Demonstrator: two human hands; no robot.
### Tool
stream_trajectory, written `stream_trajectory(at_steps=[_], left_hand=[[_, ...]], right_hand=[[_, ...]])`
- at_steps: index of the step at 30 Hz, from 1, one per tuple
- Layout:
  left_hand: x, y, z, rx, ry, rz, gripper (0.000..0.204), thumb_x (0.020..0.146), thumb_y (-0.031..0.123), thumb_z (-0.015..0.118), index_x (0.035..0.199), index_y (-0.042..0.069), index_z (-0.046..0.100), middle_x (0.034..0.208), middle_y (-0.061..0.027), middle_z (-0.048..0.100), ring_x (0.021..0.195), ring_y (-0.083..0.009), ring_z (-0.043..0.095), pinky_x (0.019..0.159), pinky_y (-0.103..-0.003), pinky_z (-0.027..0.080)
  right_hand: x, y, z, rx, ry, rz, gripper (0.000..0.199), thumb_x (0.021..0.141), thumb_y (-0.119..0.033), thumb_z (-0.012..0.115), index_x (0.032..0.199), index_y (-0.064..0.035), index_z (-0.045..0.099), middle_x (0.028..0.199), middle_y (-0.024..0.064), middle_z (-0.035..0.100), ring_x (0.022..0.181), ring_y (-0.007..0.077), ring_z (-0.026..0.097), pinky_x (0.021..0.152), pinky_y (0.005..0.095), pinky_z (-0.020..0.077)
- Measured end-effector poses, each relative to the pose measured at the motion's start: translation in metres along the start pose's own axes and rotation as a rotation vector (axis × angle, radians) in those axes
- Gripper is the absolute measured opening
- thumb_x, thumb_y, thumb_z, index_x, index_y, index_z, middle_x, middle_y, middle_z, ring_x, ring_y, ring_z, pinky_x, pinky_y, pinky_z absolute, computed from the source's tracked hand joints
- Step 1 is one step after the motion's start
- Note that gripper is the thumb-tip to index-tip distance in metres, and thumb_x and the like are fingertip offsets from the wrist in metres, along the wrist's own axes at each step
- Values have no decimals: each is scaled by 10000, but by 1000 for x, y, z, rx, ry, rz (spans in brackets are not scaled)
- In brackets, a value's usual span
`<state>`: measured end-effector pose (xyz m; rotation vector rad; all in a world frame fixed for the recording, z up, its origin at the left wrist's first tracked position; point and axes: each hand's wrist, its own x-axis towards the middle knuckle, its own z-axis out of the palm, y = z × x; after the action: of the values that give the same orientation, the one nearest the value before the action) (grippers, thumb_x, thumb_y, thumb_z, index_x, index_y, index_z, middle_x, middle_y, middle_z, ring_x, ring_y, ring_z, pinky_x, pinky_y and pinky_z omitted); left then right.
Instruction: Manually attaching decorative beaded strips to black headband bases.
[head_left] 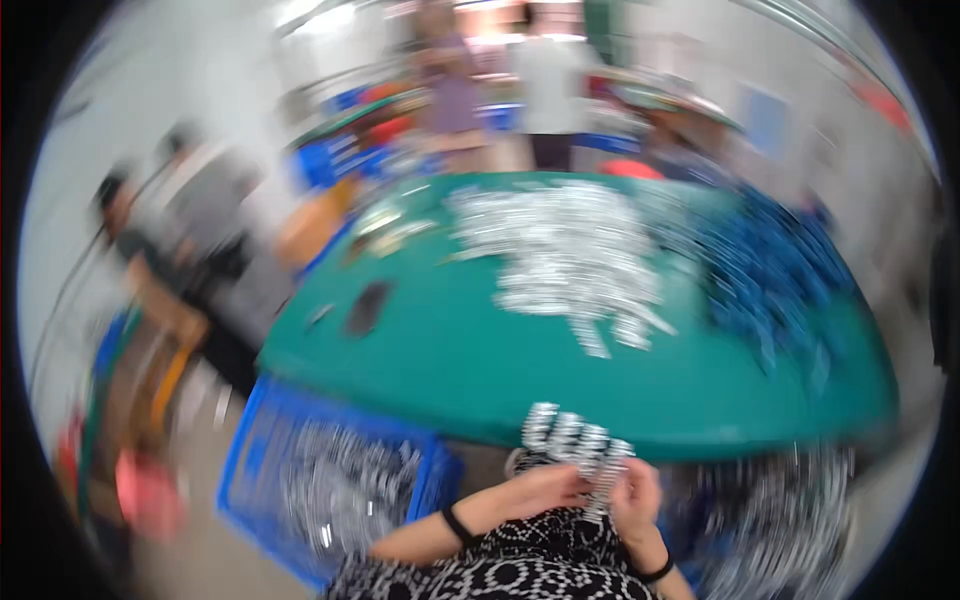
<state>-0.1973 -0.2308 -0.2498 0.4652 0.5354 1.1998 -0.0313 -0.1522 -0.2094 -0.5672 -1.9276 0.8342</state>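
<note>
Near the table's front edge, over my lap, a small bunch of ribbed silvery strips (568,438) fans upward between my hands. My left hand (552,487) is closed with its fingers at the lower left of the bunch. At the right side of it, my right hand (636,492) has its fingers bent and pinched against the strips. Motion blur hides the fingertips and exactly how each strip is gripped. A large pile of similar silvery strips (570,245) lies farther off on the green table (430,370).
Dark blue strips (770,265) are heaped at the table's right. A flat dark rectangular object (368,307) lies on its left. Below left stands a blue crate (240,455) of silvery pieces; more silvery pieces (780,530) sit below right. Several people are in the background.
</note>
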Motion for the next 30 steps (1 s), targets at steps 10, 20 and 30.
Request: stream_trajectory(at_steps=[10, 20, 30], left_hand=[[30, -15, 35, -78, -12, 212, 534, 854, 44, 452, 1361, 15, 287, 1325, -163, 413, 1186, -274, 445, 954, -420, 443], [8, -5, 25, 456, 457, 550, 392, 892, 146, 524, 1240, -14, 444, 1172, -163, 527, 1031, -313, 522, 877, -395, 461], [-7, -2, 60, 718, 572, 258, 339, 892, 85, 509, 1220, 46, 432, 1030, -105, 589, 864, -165, 593, 659, -265, 504]], right_hand=[[-52, -2, -18, 100, 81, -234, 196, 799, -162, 603, 970, -66, 586, 851, 95, 580, 827, 263, 553, 760, 359, 430], [-120, 4, -25, 23, 65, 22, 352, 789, -40, 550, 1139, -72, 549, 1098, 100, 587, 972, 276, 570, 827, 370, 456], [-77, 18, -42, 258, 91, 475, 232, 906, -105, 483, 1116, -23, 535, 1048, 125, 575, 920, 227, 589, 800, 316, 468]])
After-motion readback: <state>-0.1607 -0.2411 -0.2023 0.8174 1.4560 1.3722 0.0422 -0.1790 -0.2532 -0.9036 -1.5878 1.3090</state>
